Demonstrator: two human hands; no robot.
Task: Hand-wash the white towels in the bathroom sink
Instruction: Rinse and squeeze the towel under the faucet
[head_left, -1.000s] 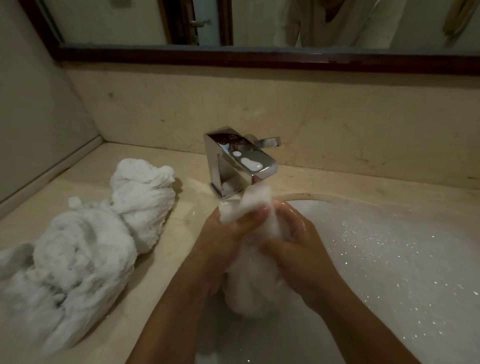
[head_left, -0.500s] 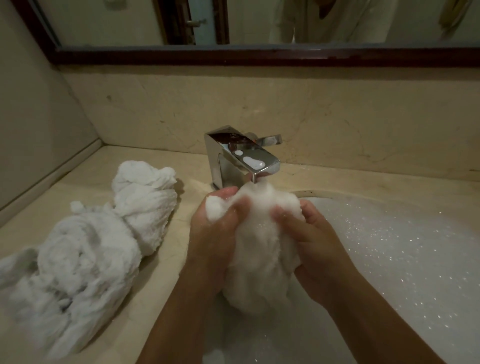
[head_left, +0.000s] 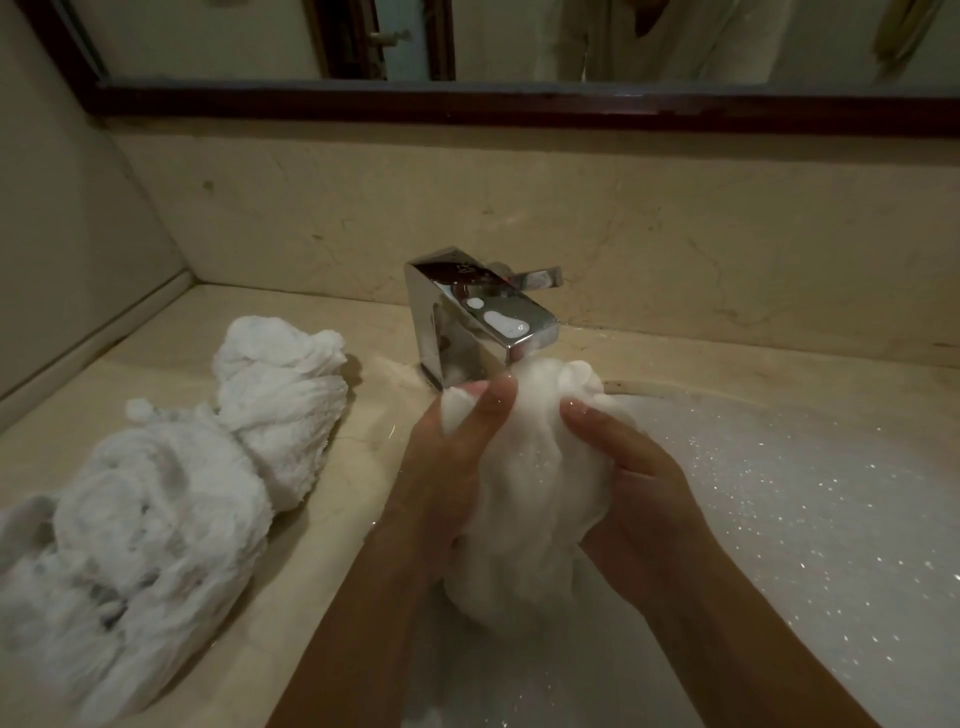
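Head view: left hand (head_left: 447, 467) and right hand (head_left: 639, 499) gripped a bunched towel (head_left: 535, 499) between them, under the tap (head_left: 483, 317); foam (head_left: 779, 493) filled the sink (head_left: 649, 387).

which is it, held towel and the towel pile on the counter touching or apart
Apart. The head view shows bare counter between the towel pile and the held towel.

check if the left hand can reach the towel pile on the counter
Probably yes, once freed: the left hand grips a wet towel with the right hand, but the towel pile lies on its side, with bare counter between.
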